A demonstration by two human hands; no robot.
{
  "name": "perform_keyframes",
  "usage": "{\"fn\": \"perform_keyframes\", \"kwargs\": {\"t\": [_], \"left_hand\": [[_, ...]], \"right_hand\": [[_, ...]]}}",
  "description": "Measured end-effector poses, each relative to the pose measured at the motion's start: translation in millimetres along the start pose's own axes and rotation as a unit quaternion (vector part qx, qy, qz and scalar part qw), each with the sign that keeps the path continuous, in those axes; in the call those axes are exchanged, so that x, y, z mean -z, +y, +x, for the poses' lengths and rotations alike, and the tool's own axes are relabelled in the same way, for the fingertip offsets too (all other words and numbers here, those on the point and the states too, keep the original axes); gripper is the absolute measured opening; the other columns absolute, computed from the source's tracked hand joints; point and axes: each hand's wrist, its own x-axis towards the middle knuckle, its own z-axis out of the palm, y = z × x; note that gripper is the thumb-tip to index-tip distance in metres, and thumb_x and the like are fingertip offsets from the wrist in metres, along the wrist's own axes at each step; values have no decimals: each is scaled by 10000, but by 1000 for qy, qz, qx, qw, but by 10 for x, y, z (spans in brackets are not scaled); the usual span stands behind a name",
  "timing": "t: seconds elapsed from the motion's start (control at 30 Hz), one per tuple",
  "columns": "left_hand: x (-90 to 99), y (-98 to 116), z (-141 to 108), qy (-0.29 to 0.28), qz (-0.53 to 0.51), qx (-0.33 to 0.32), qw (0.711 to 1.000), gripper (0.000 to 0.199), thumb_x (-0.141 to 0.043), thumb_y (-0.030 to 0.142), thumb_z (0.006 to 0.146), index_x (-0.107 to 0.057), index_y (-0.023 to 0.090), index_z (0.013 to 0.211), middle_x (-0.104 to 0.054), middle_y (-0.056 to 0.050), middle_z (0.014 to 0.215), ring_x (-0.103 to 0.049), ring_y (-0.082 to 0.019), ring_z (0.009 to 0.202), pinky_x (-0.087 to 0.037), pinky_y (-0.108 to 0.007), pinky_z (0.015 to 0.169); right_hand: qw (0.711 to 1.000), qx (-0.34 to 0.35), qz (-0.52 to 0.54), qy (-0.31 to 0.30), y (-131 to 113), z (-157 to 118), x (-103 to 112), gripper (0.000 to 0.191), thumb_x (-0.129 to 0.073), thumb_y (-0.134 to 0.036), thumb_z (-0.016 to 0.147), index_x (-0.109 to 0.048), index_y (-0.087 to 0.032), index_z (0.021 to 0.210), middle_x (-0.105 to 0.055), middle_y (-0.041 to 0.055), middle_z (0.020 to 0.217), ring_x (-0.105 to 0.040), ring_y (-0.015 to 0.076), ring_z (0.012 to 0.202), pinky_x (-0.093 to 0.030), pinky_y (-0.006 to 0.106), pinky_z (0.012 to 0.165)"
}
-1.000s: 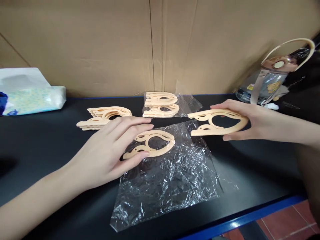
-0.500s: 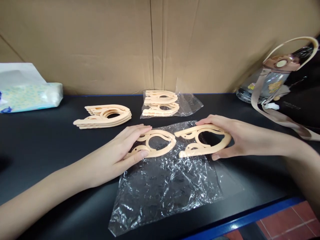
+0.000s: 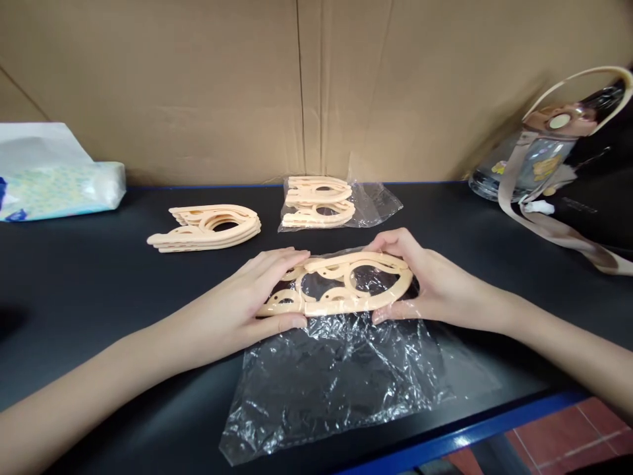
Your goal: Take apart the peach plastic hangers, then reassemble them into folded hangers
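My left hand (image 3: 254,293) is closed round the left end of a beige folding clothes hanger (image 3: 279,307), thumb along its near edge. My right hand (image 3: 425,284) grips the curved right end of a second folded hanger (image 3: 395,288) between thumb and fingers. The second hanger's left part overlaps the first one. Beneath both hangers lies a crinkled clear plastic bag (image 3: 336,389), spread toward the table's front edge. Whether either hanger is inside the bag I cannot tell.
Behind my left hand is a stack of folded hangers (image 3: 242,234). Further back, more hangers (image 3: 321,214) lie in a clear bag. A tissue pack (image 3: 64,188) sits at the left, a strapped water bottle (image 3: 541,158) at the right. Cardboard (image 3: 198,86) stands behind the black tabletop (image 3: 89,277).
My right hand has moved left with its hanger, which was apart from the other and now overlaps it. My left hand has barely moved.
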Motion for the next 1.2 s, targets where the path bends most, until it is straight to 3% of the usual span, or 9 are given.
{"fn": "perform_keyframes", "kwargs": {"t": [0.17,0.37,0.6,1.03,1.2], "left_hand": [[32,41,-21,25,-17,23,999,670,-524,562,940,-313,295,1518,-398,-80,1561,-404,-304,1413,-396,-490,1138],[178,-40,-17,38,52,43,997,726,-645,680,796,-489,296,1392,-546,-69,1436,-460,-349,1353,-392,-538,1121],[174,2,0,29,-36,106,993,750,-640,726,762,-536,276,1354,-600,-80,1359,-537,-347,1262,-455,-518,1056],[130,74,3,12,-43,72,996,715,-671,600,811,-445,305,1422,-589,-69,1336,-572,-311,1191,-501,-468,992],[123,136,1,21,-38,59,997,627,-649,441,847,-436,303,1421,-593,-56,1299,-578,-275,1158,-500,-432,984]], "right_hand": [[998,20,-49,46,31,7,-84,800,-760,-538,765,-365,-204,1374,-581,167,1358,-610,314,1182,-541,508,939],[999,14,19,33,142,-25,64,794,-769,-424,788,-376,-234,1451,-634,129,1322,-661,245,1085,-562,428,908],[998,10,38,47,148,36,-33,693,-765,-370,819,-412,-233,1399,-685,79,1257,-668,192,1005,-550,337,816],[994,51,22,94,51,68,-179,585,-757,-414,825,-472,-207,1292,-716,68,1164,-667,167,874,-546,308,735],[995,54,20,87,66,58,-221,595,-755,-418,826,-480,-212,1312,-700,74,1185,-670,185,931,-553,325,763]]}}
